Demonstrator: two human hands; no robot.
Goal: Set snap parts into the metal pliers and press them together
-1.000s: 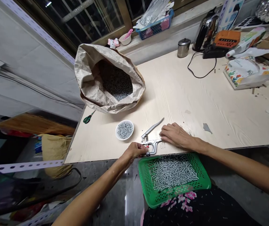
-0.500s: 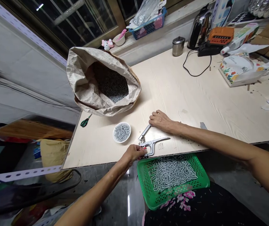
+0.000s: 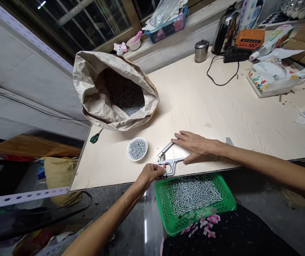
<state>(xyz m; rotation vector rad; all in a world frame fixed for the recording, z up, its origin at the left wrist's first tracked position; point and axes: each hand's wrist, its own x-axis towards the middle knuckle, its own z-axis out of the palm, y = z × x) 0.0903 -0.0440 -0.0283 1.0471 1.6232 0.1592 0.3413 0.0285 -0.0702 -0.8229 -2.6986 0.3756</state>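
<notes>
A silver pair of snap-fastener-style hand pliers [image 3: 170,164], with a red part at its jaw, lies at the table's front edge, its two handles spread apart. My left hand [image 3: 153,173] is closed in a pinch at the jaw; whatever its fingertips hold is hidden. Across the handles reaches my right hand [image 3: 192,144], fingers on the upper handle and thumb at the end of the lower one. Just left of the pliers stands a white bowl [image 3: 137,149] of small silvery ridged metal pieces. Below the table edge, a green basket [image 3: 165,217] holds many similar pieces.
A large open sack [image 3: 88,85] of dark metal pieces stands behind the bowl. Green-handled scissors [image 3: 95,138] lie at the table's left edge. Farther back are a metal canister [image 3: 201,51], an electric kettle [image 3: 223,30], a black cord [image 3: 223,85] and a tissue pack [image 3: 267,76].
My right hand has moved from the upper handle's end toward me, opening its fingers to span both handles. My left hand stays at the jaw. The view has shifted slightly.
</notes>
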